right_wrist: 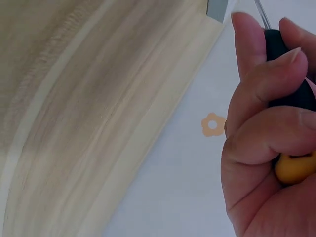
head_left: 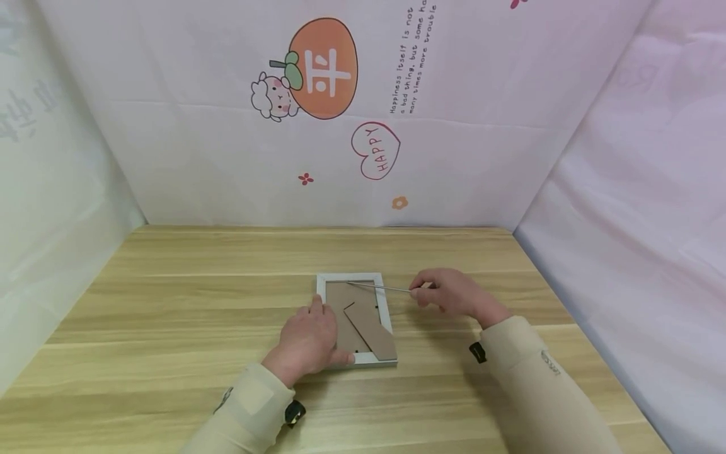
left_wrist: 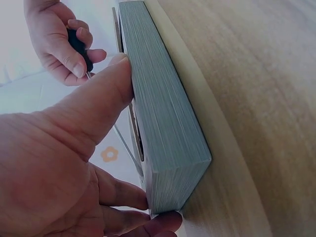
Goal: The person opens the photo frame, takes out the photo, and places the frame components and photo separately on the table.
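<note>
A grey-white picture frame [head_left: 384, 309] lies face down on the wooden table, its brown backing board [head_left: 339, 296] and folded stand leg [head_left: 371, 328] uppermost. My left hand [head_left: 309, 337] grips its near left corner; in the left wrist view the thumb lies over the back edge and the fingers bend around the side [left_wrist: 173, 108]. In my right hand [head_left: 454, 293], curled fingers hold a screwdriver [right_wrist: 276, 44] with a black and yellow handle. Its thin metal shaft [head_left: 391, 289] reaches across the backing, the tip at the far inner edge of the frame. Exact tip contact cannot be told.
The wooden table [head_left: 198, 315] stretches to both sides of the frame. A white printed cloth [head_left: 227, 170] stands behind the table's far edge, and pale cloth walls [head_left: 641, 208] flank it. Small dark tabs [head_left: 377, 307] sit at the backing's edge.
</note>
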Motion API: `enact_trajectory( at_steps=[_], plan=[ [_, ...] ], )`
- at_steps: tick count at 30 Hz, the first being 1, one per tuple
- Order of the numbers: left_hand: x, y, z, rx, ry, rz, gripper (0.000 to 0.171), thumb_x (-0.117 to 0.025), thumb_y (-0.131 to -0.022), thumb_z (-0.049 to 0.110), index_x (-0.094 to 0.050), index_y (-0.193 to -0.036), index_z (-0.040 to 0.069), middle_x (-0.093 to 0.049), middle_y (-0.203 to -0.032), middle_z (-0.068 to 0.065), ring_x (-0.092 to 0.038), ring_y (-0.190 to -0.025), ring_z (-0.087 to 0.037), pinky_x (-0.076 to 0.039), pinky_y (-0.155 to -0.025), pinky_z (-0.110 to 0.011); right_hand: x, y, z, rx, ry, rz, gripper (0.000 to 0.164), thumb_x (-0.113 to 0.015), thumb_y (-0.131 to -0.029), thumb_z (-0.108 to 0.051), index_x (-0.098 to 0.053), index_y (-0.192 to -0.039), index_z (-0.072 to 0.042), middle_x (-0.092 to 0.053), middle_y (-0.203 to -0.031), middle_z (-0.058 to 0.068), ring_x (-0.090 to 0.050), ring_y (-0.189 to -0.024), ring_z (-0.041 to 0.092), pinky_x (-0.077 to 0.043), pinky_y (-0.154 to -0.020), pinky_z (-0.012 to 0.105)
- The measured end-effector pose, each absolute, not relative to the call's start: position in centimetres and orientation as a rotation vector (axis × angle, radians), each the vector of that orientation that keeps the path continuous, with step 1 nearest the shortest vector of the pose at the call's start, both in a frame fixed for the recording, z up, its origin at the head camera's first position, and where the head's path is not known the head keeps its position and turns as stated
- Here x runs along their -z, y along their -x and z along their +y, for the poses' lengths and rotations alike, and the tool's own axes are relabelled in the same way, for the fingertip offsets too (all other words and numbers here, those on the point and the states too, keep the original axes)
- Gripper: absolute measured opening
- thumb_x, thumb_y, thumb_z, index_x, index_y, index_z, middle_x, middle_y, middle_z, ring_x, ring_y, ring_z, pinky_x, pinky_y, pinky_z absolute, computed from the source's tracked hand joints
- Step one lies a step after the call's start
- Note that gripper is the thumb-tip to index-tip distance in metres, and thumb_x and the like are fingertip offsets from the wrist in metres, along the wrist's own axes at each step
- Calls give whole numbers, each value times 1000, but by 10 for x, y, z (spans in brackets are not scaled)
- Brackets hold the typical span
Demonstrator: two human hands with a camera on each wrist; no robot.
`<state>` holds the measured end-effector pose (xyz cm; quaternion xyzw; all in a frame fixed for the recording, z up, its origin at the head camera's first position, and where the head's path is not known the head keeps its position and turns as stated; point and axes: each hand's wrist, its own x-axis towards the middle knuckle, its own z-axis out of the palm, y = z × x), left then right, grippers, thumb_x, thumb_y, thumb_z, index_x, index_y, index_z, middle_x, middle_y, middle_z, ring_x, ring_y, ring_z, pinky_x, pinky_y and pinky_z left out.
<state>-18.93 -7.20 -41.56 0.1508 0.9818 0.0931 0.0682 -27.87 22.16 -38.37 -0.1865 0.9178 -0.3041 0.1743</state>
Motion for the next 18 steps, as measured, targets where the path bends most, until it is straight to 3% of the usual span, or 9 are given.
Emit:
enact_trajectory(
  at_steps=[8, 14, 18],
  plan=[
    [414, 187, -72, -267, -454, 2956, 105, -71, -73, 67, -46, -133, -15, -35, -147, -36, -47, -124, -46, -48, -96, -51, 385, 280, 223, 920, 488, 2554, 29, -60, -95, -36, -67, -111, -13, -70, -94, 9, -56, -70, 26, -45, -57, 35],
    [414, 187, -71, -263, -461, 2960, 105, -71, -73, 67, -46, -133, -15, -35, -147, -36, -47, -124, -46, -49, -94, -52, 393, 266, 221, 689, 618, 2806, 19, -61, -94, -38, -69, -105, -26, -68, -90, -6, -59, -76, 15, -50, -69, 36],
    [414, 186, -71, -270, -464, 2967, 104, -71, -73, 67, -47, -133, -15, -36, -146, -37, -48, -123, -47, -49, -93, -52, 393, 259, 219, 591, 679, 2911, 17, -64, -92, -36, -70, -104, -26, -67, -91, -12, -59, -83, 8, -50, -76, 38]
  ],
)
